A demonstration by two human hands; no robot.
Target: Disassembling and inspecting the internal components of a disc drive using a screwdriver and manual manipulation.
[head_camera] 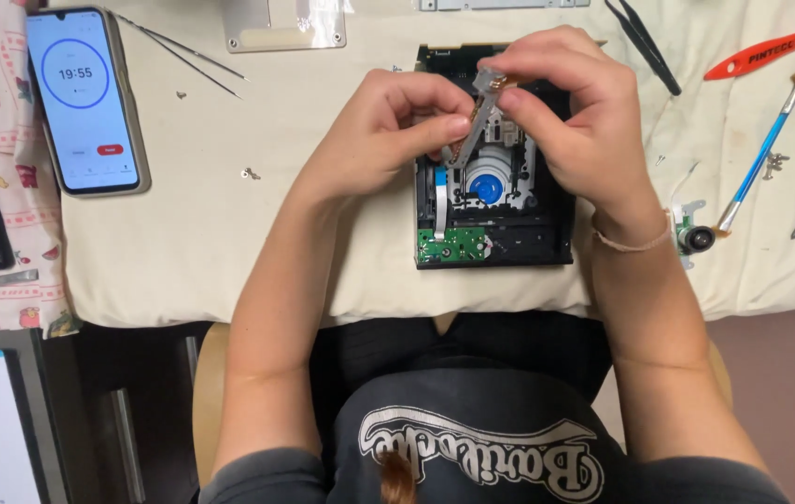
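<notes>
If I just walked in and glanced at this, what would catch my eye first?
Probably the two hands, left hand and right hand, pinching a small grey part above an opened black disc drive at the centre of the cream cloth. Next, the bright phone showing a timer at upper left, and the red-handled tool at upper right.

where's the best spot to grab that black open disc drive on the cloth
Probably the black open disc drive's two long outer side walls, coming straight down from above. It lies flat with its fragile blue-hubbed mechanism and green circuit board exposed, so fingers should stay outside.
</notes>
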